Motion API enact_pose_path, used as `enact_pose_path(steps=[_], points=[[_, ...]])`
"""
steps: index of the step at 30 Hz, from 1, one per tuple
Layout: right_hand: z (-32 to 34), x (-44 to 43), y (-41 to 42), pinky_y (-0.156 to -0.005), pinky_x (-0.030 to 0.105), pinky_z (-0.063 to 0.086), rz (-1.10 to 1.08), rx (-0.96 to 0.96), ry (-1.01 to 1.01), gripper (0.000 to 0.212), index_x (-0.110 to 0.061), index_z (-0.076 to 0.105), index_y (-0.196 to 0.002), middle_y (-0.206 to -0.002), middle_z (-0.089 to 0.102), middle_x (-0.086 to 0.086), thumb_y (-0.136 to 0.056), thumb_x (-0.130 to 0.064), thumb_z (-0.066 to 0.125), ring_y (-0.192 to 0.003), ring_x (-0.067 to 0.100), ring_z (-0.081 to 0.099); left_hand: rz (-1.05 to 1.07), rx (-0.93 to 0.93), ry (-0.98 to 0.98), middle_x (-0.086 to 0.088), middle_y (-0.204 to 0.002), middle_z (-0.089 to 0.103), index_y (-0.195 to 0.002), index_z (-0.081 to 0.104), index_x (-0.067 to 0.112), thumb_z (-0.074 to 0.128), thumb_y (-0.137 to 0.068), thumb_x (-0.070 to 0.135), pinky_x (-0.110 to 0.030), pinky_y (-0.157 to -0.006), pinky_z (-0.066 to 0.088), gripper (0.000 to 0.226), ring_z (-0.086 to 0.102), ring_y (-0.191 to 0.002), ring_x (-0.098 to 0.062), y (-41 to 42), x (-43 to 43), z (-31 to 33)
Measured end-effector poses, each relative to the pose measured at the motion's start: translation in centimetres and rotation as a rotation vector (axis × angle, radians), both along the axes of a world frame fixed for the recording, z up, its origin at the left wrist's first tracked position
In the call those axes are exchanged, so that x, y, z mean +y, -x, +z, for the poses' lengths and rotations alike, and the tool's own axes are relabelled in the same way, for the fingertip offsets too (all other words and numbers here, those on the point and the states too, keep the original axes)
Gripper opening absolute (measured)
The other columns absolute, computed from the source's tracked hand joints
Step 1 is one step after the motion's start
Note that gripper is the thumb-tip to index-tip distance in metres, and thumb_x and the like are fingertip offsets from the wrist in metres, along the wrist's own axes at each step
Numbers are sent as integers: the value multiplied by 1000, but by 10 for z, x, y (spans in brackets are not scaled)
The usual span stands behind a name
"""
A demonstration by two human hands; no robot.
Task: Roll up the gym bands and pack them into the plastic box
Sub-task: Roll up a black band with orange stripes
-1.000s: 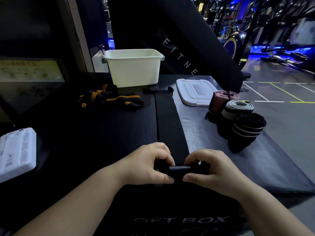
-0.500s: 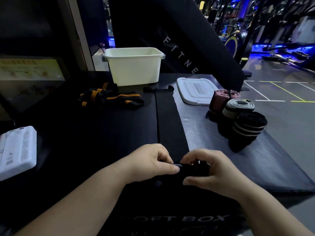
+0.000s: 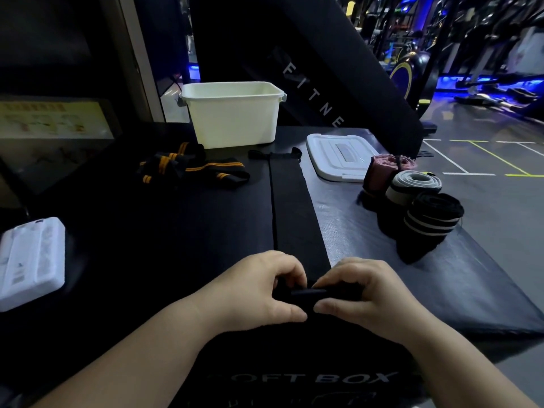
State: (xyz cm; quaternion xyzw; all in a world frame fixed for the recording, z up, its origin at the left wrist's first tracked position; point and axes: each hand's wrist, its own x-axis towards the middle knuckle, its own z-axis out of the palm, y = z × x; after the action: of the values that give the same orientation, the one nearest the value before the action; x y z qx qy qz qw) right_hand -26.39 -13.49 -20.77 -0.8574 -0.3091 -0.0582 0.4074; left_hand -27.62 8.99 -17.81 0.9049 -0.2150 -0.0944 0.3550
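Watching through the head cam here: both hands are down at the near end of the black padded surface (image 3: 147, 245), close together with only a small gap between the thumbs. The left hand (image 3: 259, 293) and right hand (image 3: 368, 295) each pinch the rolled-up near end of the black band (image 3: 291, 207), fingers curled over the top of the little roll and thumbs tucked against its front. The rest of that band lies flat as a long strip running away from me toward the plastic box (image 3: 232, 119), and its far end stops just short of it. The box stands upright and open at the far edge; I can't tell from this angle what's inside. Its lid (image 3: 338, 156) lies flat off to the right. Further right, three finished rolls stand touching in a row: the pink roll (image 3: 382, 172) farthest, the grey roll (image 3: 412, 187) in the middle, and the striped black roll (image 3: 432, 219) nearest. The loose black and orange bands (image 3: 188, 169) are heaped left of the strip, just in front of the box. There's a flat white gadget (image 3: 29, 260) at the far left, no idea what it is.
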Motion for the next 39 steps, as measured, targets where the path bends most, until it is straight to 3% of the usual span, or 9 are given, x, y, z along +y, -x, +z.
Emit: enact_pose_path(steps=[6,13,16,21,27,32,36,39], points=[[-3,0,0,-67,11,43,-13,-30,11,28,-36,73,-93,-85,62,-13,-70,-52,75,-77,5,63,65,-14,-9,12,-81,62,-82,68,32,78,-77,37,-17,-63,47,12,54,-68,4,-1,-3,-2],[-4,-2,0,-75,11,45,46,-98,23,43,-36,66,-102,-102,60,-14,-64,-32,88,-92,7,62,136,78,22,20,-68,64,-78,68,33,74,-80,41,-26,-64,52,10,58,-61,3,-5,-3,-8],[-6,-1,-2,-77,12,46,19,-145,61,37,-33,69,-101,-101,62,-17,-68,-37,84,-94,3,62,141,92,11,20,-68,65,-77,68,32,71,-82,44,-29,-68,53,13,61,-64,0,-8,-4,-8],[-6,0,-4,-75,18,50,-16,-166,76,31,-32,72,-98,-94,65,-19,-73,-50,76,-89,1,62,148,76,-63,18,-61,57,-71,64,34,65,-85,46,-23,-61,44,18,54,-60,0,-15,-6,-8],[-3,1,-8,-75,15,49,-23,-123,91,34,-29,76,-98,-91,67,-17,-78,-56,68,-86,-2,63,133,-18,-158,14,-76,59,-66,58,39,57,-88,52,-29,-71,48,25,56,-76,-2,-20,-8,-8],[0,3,-11,-76,8,44,-11,-78,128,31,-30,75,-97,-91,67,-18,-83,-54,61,-87,-5,61,126,-140,68,16,-94,59,-94,63,36,69,-85,39,-19,-81,46,11,54,-91,0,-15,-4,-11],[1,4,-14,-76,6,41,-4,-21,129,33,-29,75,-95,-90,67,-18,-83,-54,58,-87,-5,61,93,-78,156,16,-93,66,-92,70,34,71,-86,30,-16,-80,48,7,61,-90,3,-11,-4,-10],[0,5,-16,-75,7,41,-24,14,120,34,-30,75,-94,-90,66,-17,-81,-55,55,-87,-3,62,66,12,166,15,-96,66,-97,71,33,78,-80,30,-11,-78,49,18,62,-89,5,-11,1,-8]])
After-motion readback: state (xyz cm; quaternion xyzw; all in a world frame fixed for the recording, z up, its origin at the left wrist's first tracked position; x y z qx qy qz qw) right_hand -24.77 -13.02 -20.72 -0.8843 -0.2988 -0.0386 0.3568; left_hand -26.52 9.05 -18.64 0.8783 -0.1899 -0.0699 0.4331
